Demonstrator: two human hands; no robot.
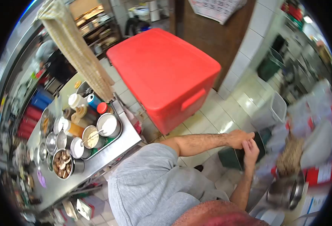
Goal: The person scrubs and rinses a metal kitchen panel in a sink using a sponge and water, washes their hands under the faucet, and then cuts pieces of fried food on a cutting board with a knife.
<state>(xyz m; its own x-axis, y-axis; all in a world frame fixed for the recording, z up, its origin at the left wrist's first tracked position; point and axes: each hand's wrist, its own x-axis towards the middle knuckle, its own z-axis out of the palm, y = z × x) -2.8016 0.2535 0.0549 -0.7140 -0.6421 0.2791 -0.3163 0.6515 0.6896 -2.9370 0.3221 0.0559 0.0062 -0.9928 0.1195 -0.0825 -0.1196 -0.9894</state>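
Note:
My left hand (239, 139) reaches across from the left with its fingers curled closed. Against it is my right hand (251, 151), coming up from below, its fingers bent and touching the left hand. Whatever lies between the fingers, if anything, is too small or hidden to make out. Beneath and around both hands shows a dark green bin (229, 158), partly covered by the hands and forearms.
A big red lidded tub (164, 67) stands ahead. On the left, a steel counter (115, 152) carries several metal pots, a pot of cut mushrooms (63, 164) and squeeze bottles. At right are a clear plastic bin (273, 109), plastic bags (318, 145) and a steel pot (285, 193).

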